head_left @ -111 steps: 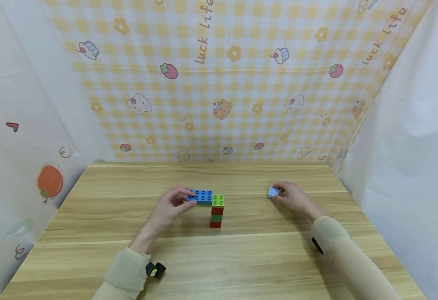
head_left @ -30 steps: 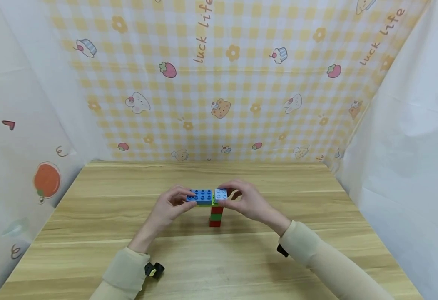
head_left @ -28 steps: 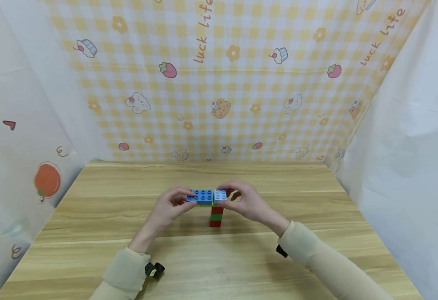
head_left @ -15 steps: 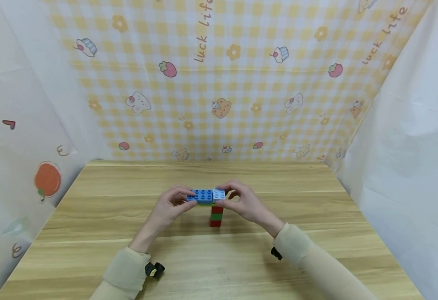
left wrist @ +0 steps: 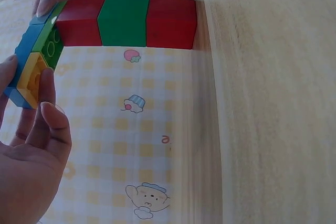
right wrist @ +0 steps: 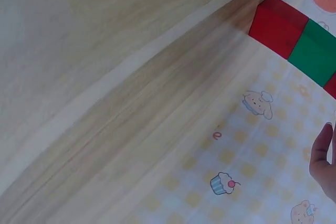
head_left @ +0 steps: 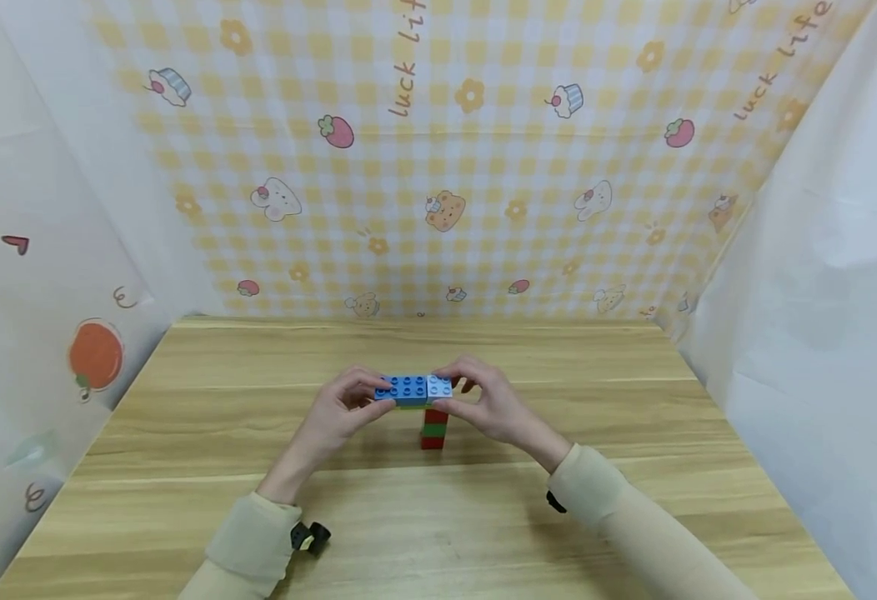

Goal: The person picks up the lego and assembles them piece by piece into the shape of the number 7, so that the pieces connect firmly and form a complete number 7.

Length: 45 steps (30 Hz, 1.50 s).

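A tower of toy building bricks stands on the wooden table, with red (head_left: 433, 442), green (head_left: 434, 430) and red bricks in its column. A lime-green brick (left wrist: 51, 48) tops the column and reaches out to the left. Over it lies a long blue brick (head_left: 410, 392), whose left end my left hand (head_left: 338, 407) pinches. The left wrist view shows a yellow brick (left wrist: 31, 80) beneath that overhanging end, a fingertip against it. My right hand (head_left: 493, 406) pinches a light blue brick (head_left: 439, 390) on the column's top, flush with the blue one.
The wooden table (head_left: 558, 533) runs back to a yellow checked cloth (head_left: 513, 167). White sheets (head_left: 821, 250) hang at both sides. A small black device (head_left: 311, 537) sits at the left cuff.
My right hand has carried the light blue brick leftward from the table's right side onto the tower, then slid it against the blue brick. My left hand keeps its hold.
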### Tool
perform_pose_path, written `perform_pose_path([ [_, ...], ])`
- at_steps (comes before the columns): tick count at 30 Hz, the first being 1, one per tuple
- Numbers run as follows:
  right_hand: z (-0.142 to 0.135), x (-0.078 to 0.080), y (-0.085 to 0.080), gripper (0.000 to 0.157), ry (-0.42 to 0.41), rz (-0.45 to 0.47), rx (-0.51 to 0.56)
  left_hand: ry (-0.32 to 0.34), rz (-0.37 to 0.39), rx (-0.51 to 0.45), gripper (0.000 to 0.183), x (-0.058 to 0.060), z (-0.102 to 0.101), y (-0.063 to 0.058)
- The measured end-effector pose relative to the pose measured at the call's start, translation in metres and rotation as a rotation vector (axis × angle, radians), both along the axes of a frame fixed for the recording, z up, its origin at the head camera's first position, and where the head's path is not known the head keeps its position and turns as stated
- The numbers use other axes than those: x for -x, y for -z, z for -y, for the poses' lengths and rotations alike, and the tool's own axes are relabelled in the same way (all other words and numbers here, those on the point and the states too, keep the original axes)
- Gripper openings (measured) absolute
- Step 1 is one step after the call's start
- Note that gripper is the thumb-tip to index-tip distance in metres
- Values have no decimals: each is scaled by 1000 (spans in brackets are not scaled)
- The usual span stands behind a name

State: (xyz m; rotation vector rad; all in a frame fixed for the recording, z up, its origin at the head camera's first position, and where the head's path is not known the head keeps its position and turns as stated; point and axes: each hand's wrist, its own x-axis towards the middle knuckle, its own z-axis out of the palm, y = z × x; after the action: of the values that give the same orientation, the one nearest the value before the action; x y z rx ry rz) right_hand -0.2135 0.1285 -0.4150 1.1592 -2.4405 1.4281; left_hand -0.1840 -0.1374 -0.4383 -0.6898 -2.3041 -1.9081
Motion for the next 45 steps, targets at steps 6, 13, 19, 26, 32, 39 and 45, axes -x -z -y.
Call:
perform_pose_path([
  [6,4,-9,-13,32,18,-2,-44,10,3,-6,19,1,0,-2],
  [13,3,-1,-7,32,3,-26,-41,11,0,-2,19,2,2,-6],
  [19,1,0,-6,31,-1,11,-19,-4,2,30,21,2,1,-11],
  [26,3,-5,1,37,38,104,-7,10,-30,102,25,1,8,-11],
  [32,-1,-10,0,43,89,161,-30,61,-13,130,43,1,15,-10],
  [39,-6,-10,5,53,85,222,-53,77,58,143,48,1,22,-12],
  [45,-8,-12,13,43,139,313,-54,85,105,120,48,2,20,-15],
])
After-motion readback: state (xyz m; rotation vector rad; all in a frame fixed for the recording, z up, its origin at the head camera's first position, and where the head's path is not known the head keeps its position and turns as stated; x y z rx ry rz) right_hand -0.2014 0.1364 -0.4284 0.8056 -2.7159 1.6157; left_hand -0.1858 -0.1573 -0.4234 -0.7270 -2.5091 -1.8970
